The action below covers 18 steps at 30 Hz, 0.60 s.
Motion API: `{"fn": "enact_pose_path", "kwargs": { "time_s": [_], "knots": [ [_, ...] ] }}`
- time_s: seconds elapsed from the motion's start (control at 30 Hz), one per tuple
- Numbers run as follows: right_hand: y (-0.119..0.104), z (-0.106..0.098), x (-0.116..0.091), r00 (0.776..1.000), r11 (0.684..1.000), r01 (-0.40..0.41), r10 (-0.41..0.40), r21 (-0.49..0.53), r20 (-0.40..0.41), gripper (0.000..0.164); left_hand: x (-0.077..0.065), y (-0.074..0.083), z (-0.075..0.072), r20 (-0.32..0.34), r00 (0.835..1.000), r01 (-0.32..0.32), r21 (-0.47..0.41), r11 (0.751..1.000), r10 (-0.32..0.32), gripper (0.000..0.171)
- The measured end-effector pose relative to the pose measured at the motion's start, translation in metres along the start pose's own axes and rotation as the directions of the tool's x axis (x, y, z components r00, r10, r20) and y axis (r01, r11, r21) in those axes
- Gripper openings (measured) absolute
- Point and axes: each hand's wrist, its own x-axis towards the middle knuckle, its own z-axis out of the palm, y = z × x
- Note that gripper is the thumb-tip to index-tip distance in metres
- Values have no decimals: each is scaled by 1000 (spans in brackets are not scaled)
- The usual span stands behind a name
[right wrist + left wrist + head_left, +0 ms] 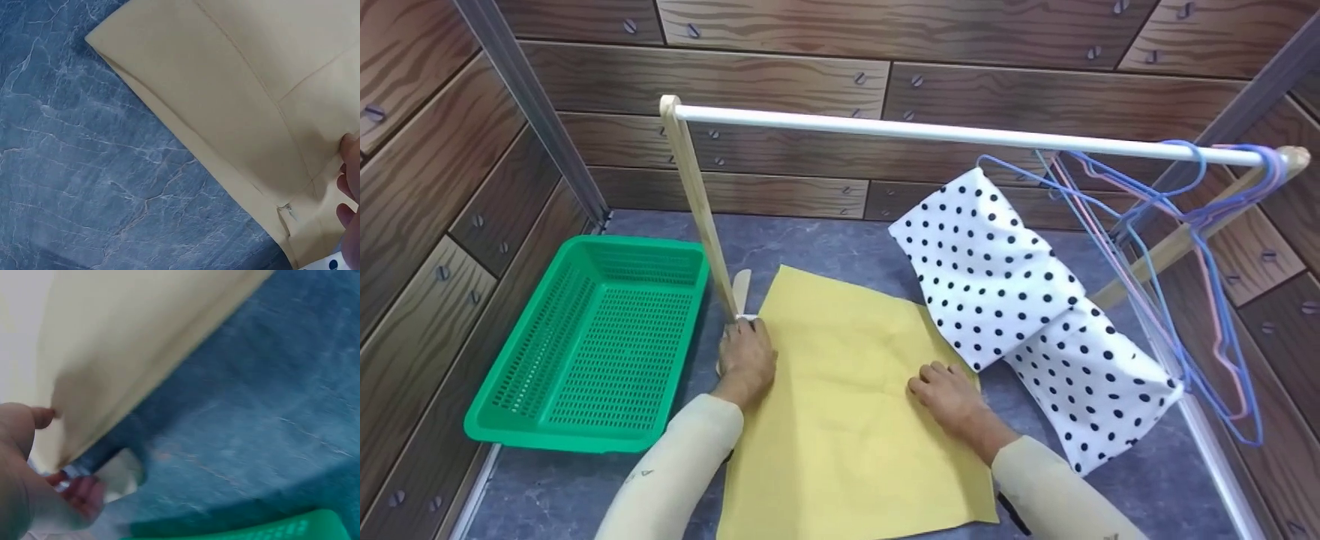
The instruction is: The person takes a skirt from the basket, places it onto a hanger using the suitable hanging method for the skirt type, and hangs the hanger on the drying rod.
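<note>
Hands are resting on yellow cloth [847,390] lying flat on the table [825,240]: left hand [746,358] pinching its left edge, right hand [949,394] pressing flat, fingers relaxed, near polka-dot cloth [1020,307].

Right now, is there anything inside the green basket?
No, in the head view the green basket sits empty left of the yellow cloth, with only its perforated floor showing.

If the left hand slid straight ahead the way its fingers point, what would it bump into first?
Most likely the wooden post of the rack: the left hand lies at the yellow cloth's edge with its fingertips right at the post's foot. Whether they already touch it is hard to tell.
</note>
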Motion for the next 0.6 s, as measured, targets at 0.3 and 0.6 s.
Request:
{"fn": "enact_pose_path", "kwargs": {
  "time_s": [0.3,0.6],
  "knots": [
    [1,-2,14,981,989,75,-96,-127,-169,16,-37,-6,22,-117,916,-317,369,874,382,17],
    [36,-27,18,985,994,-92,99,59,-142,23,-89,-10,55,-288,807,-471,213,856,516,18]
  ]
}}
